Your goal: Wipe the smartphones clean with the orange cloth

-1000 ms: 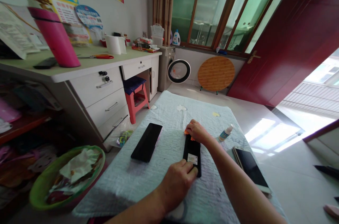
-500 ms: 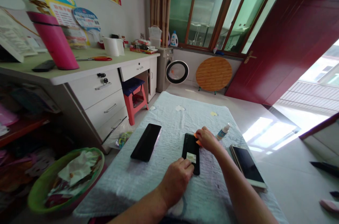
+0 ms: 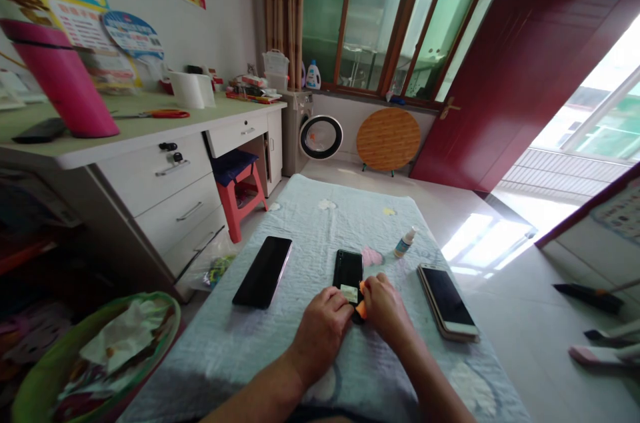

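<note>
A black phone lies face down on the pale blue cloth, with a light label on its back. My left hand is closed on the phone's lower left edge. Pinched in my right hand is an orange cloth, touching the phone's lower right edge. Left of them a second black phone rests screen up. On the right side lies a phone with a white front frame, also screen up. A small spray bottle stands beyond my right hand.
On the left, a desk carries a pink flask, orange-handled scissors and paper rolls. A green-rimmed bin holds waste. A red stool, a washing machine with its door open and a round wooden board stand behind.
My right hand has slid the orange cloth down the phone's right edge, from near the top to the lower end. My left hand stays at the lower left. The view has turned slightly right.
</note>
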Action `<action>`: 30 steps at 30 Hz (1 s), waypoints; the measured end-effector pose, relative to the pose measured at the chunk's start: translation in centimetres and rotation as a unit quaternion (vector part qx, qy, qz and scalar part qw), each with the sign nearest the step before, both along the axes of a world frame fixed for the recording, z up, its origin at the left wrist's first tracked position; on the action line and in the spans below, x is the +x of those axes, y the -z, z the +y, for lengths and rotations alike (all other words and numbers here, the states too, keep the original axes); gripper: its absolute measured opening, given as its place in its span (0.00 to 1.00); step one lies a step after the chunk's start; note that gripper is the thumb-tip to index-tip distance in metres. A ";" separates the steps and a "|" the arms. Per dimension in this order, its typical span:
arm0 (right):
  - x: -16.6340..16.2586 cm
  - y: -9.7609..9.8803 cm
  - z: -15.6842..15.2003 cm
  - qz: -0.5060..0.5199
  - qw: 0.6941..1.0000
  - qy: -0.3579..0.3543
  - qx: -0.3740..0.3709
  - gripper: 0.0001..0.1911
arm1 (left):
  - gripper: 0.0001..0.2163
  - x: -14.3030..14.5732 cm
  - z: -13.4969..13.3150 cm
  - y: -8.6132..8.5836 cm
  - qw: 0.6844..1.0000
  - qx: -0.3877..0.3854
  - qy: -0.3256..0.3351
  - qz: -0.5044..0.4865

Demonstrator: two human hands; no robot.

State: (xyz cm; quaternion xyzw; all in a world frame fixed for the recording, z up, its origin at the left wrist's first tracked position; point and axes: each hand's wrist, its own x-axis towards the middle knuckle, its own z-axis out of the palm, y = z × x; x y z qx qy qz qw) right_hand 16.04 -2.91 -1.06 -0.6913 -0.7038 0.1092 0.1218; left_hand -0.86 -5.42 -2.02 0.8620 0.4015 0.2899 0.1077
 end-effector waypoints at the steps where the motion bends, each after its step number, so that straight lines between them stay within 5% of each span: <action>1: -0.1 0.1 -0.7 0.007 1.000 -0.004 0.002 0.11 | 0.05 0.0 0.0 0.0 1.000 -0.004 0.001 -0.003; 11: -0.6 -0.2 -5.7 0.069 0.997 -0.029 -0.007 0.12 | 0.10 -0.1 -0.2 0.3 1.000 -0.004 -0.001 0.003; 16: 0.7 -2.6 -5.6 0.132 0.986 -0.086 -0.058 0.11 | 0.09 -0.1 -0.5 -0.5 1.000 -0.020 -0.003 0.011; 19: 1.6 -2.9 -4.4 0.153 0.986 -0.064 -0.004 0.11 | 0.15 0.6 -0.5 -1.0 0.998 -0.035 -0.037 0.039; 24: 1.6 -1.0 -2.1 0.182 0.972 0.055 0.140 0.09 | 0.33 2.4 0.2 -0.3 0.982 -0.017 -0.150 0.115; 30: 1.1 1.2 -1.3 0.091 0.984 0.001 0.151 0.10 | 0.30 2.3 0.4 -0.4 0.977 -0.026 -0.148 0.151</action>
